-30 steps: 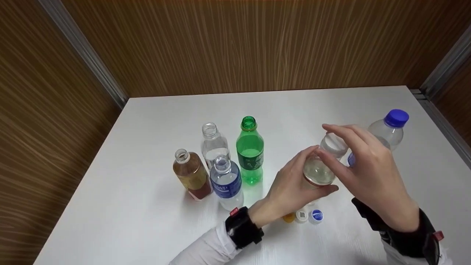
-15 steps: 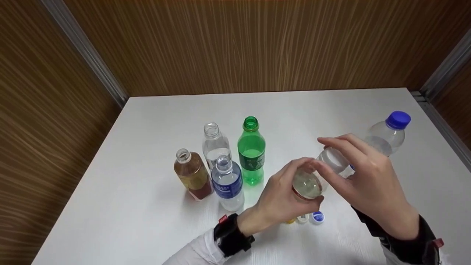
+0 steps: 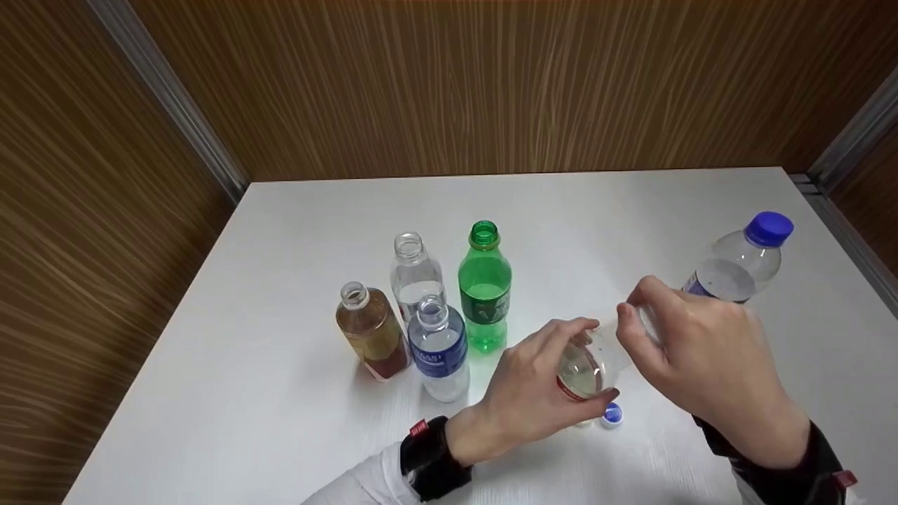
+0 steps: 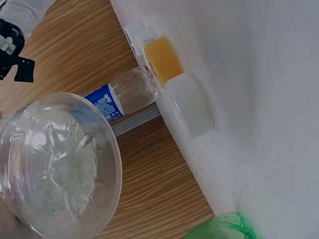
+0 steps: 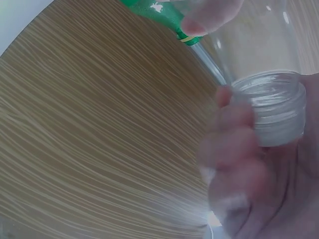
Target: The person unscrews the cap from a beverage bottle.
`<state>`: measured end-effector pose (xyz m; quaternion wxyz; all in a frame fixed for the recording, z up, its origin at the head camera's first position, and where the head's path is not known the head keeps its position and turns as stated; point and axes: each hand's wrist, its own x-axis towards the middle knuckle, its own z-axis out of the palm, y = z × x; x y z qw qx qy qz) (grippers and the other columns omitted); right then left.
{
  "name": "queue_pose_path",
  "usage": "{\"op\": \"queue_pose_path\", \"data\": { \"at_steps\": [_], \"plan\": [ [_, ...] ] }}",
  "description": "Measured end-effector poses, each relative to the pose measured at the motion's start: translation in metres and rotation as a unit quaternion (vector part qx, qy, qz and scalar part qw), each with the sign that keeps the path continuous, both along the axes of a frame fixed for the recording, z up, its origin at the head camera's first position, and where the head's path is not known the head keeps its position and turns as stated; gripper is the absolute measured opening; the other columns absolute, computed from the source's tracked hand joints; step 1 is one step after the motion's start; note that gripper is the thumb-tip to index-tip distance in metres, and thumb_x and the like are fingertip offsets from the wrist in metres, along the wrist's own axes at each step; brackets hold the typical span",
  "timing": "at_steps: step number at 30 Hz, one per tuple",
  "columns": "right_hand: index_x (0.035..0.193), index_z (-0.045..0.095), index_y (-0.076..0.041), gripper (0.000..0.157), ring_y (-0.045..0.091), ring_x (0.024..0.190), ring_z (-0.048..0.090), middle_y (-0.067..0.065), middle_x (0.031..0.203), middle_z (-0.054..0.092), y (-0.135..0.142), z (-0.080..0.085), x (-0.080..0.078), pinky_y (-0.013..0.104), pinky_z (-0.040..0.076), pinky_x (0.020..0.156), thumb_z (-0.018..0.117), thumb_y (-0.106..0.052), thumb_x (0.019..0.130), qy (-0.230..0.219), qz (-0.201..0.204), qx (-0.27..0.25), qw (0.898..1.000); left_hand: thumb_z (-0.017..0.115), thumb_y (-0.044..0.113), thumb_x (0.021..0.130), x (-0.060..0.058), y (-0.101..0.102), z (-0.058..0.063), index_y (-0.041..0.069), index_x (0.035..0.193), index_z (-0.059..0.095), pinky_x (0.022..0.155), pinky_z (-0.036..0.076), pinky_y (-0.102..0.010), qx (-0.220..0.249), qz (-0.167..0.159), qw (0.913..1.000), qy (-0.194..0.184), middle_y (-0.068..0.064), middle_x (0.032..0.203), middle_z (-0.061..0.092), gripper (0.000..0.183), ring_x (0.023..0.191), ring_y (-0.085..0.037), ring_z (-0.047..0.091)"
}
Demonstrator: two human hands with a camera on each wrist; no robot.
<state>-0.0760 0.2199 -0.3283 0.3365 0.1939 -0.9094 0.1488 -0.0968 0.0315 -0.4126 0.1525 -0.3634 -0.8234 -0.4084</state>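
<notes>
**Clear bottle (image 3: 581, 372) held tilted, gripped at both ends**

Brown wood-grained panels (image 3: 449, 91), streaked with fine pale lines, rise behind the work and on both sides, with a grey metal strip (image 3: 168, 98) at the left corner. The smooth white tabletop (image 3: 280, 421) has a straight back edge along the panel and a left edge slanting towards the viewer. A broad stretch of it lies between that edge and the bottle group, another between the green bottle (image 3: 484, 291) and the right-hand side.

The right hand (image 3: 701, 344) has its fingers curled round the clear bottle's threaded neck end; whether a cap sits there, I cannot tell. The left hand (image 3: 523, 396) clamps the rounded body, thumb below and fingers above. The glossy round base looms large in the left wrist view.

A blue-capped bottle (image 3: 740, 266), transparent and round-shouldered, stands beyond the right hand. To the left of the hands, the ribbed green bottle stands near a blue-labelled bottle (image 3: 440, 351), a brown bottle (image 3: 372, 333) and a colourless bottle (image 3: 417, 280), all upright with open mouths.

Smallest are the caps: a rounded white cap (image 4: 189, 104) just beside an orange cap (image 4: 163, 60), and a blue-printed cap (image 3: 612, 415) near the left thumb.
</notes>
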Motion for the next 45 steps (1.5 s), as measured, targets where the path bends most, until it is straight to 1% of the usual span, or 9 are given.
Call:
{"op": "queue_pose_path", "data": {
  "at_steps": [2, 4, 7, 9, 15, 21, 34, 40, 45],
  "plan": [
    [0.08, 0.062, -0.008, 0.017, 0.009, 0.044, 0.032, -0.004, 0.047, 0.039, -0.001, 0.0, 0.003, 0.027, 0.027, 0.042, 0.056, -0.019, 0.091, -0.028, -0.042, 0.007, 0.999, 0.089, 0.039, 0.08, 0.001, 0.001, 0.0, 0.012, 0.138, 0.057, 0.085, 0.059, -0.014, -0.024, 0.015, 0.9992, 0.029, -0.002, 0.116, 0.073, 0.072, 0.1, -0.011, 0.073],
    [0.079, 0.061, -0.006, 0.019, 0.013, 0.043, 0.032, -0.003, 0.045, 0.036, -0.002, -0.001, 0.004, 0.029, 0.026, 0.042, 0.054, -0.019, 0.091, -0.045, -0.073, 0.007, 0.996, 0.089, 0.041, 0.08, 0.001, 0.001, -0.001, 0.012, 0.138, 0.057, 0.085, 0.06, -0.014, -0.043, 0.026, 0.9973, 0.053, -0.001, 0.116, 0.073, 0.073, 0.099, -0.01, 0.073],
    [0.08, 0.061, -0.005, 0.019, 0.014, 0.042, 0.031, -0.002, 0.044, 0.035, -0.003, -0.001, 0.004, 0.028, 0.024, 0.042, 0.054, -0.019, 0.091, -0.05, -0.088, -0.006, 0.995, 0.09, 0.041, 0.08, 0.001, 0.001, -0.002, 0.011, 0.137, 0.057, 0.085, 0.06, -0.014, -0.051, 0.03, 0.996, 0.066, -0.001, 0.116, 0.072, 0.073, 0.098, -0.01, 0.072],
    [0.082, 0.061, -0.005, 0.018, 0.012, 0.043, 0.03, -0.003, 0.044, 0.035, -0.003, -0.002, 0.003, 0.026, 0.022, 0.043, 0.055, -0.02, 0.09, -0.041, -0.077, -0.013, 0.996, 0.089, 0.041, 0.08, 0.001, 0.001, -0.001, 0.011, 0.137, 0.057, 0.086, 0.059, -0.013, -0.048, 0.025, 0.9967, 0.06, -0.001, 0.117, 0.072, 0.072, 0.099, -0.01, 0.072],
    [0.077, 0.057, -0.009, 0.015, 0.004, 0.046, 0.028, -0.005, 0.046, 0.039, 0.001, 0.0, 0.002, 0.022, 0.022, 0.044, 0.057, -0.021, 0.087, -0.007, -0.031, -0.026, 0.999, 0.089, 0.036, 0.081, 0.0, -0.001, 0.004, 0.011, 0.138, 0.056, 0.089, 0.058, -0.013, -0.03, -0.017, 0.9992, 0.019, -0.002, 0.121, 0.073, 0.071, 0.104, -0.012, 0.073],
    [0.072, 0.053, -0.012, 0.014, -0.003, 0.048, 0.019, -0.008, 0.044, 0.035, 0.002, -0.003, 0.0, 0.016, 0.014, 0.045, 0.058, -0.018, 0.084, 0.024, 0.007, -0.047, 0.999, 0.089, 0.035, 0.082, -0.001, -0.003, 0.007, 0.011, 0.138, 0.056, 0.091, 0.058, -0.015, -0.033, -0.038, 0.9987, 0.011, -0.002, 0.122, 0.073, 0.07, 0.104, -0.013, 0.072],
    [0.069, 0.049, -0.013, 0.015, -0.004, 0.045, 0.02, -0.009, 0.044, 0.033, 0.001, -0.001, -0.003, 0.012, 0.011, 0.046, 0.058, -0.015, 0.082, 0.044, 0.054, -0.058, 0.996, 0.085, 0.038, 0.086, -0.003, -0.008, 0.011, 0.011, 0.142, 0.054, 0.09, 0.052, -0.008, -0.047, -0.075, 0.9954, -0.037, -0.003, 0.126, 0.073, 0.07, 0.104, -0.011, 0.072],
    [0.069, 0.05, -0.014, 0.021, -0.003, 0.043, 0.023, -0.009, 0.043, 0.034, 0.007, -0.002, -0.008, 0.013, 0.013, 0.043, 0.054, -0.023, 0.089, 0.058, 0.099, -0.059, 0.992, 0.086, 0.038, 0.086, -0.005, -0.01, 0.011, 0.012, 0.144, 0.052, 0.094, 0.051, -0.007, -0.047, -0.101, 0.9922, -0.056, -0.001, 0.124, 0.073, 0.072, 0.108, -0.007, 0.072],
    [0.069, 0.05, -0.013, 0.036, -0.001, 0.041, 0.028, -0.011, 0.044, 0.036, 0.012, -0.001, -0.013, 0.015, 0.018, 0.04, 0.046, -0.033, 0.1, 0.089, 0.15, -0.042, 0.984, 0.088, 0.034, 0.085, -0.006, -0.01, 0.013, 0.011, 0.144, 0.052, 0.098, 0.051, -0.007, -0.036, -0.128, 0.9883, -0.074, -0.003, 0.126, 0.074, 0.073, 0.112, -0.009, 0.073]
  ]
}}
